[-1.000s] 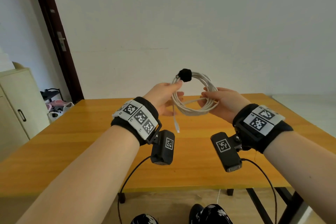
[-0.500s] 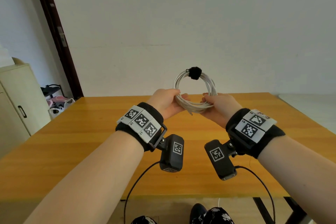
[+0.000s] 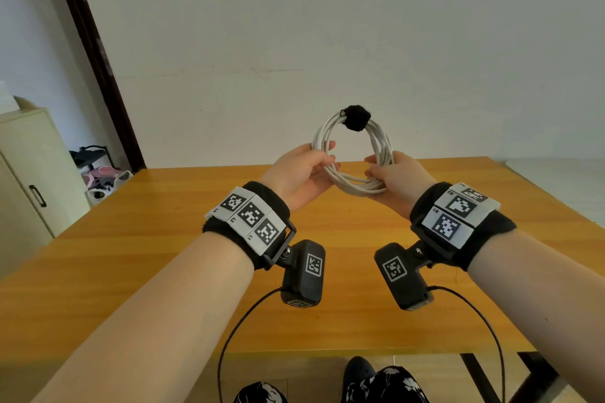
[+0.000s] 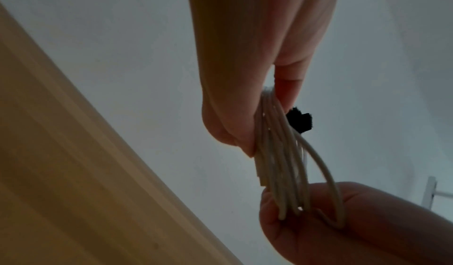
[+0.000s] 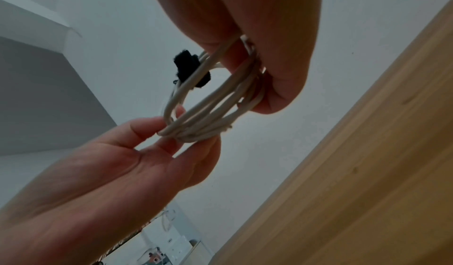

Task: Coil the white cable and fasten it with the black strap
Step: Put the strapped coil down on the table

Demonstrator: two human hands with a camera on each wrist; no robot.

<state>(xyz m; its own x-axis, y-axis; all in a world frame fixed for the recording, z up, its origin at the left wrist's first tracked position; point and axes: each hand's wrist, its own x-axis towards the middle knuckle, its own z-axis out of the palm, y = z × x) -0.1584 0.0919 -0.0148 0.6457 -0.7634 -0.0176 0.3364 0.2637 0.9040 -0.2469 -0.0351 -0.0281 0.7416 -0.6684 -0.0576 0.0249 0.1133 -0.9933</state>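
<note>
Both hands are holding the white cable (image 3: 353, 185), wound into a coil, upright above the wooden table (image 3: 163, 239). The left hand (image 3: 299, 175) is pinching its left side, the right hand (image 3: 394, 178) its right. The black strap (image 3: 356, 117) is sitting at the coil's top; its fastening is hard to make out.

White cable (image 3: 355, 186) coiled upright in a ring, black strap (image 3: 356, 118) wrapped at its top.

Fuzzy black strap (image 3: 356, 117); wooden table (image 3: 163, 258)
</note>
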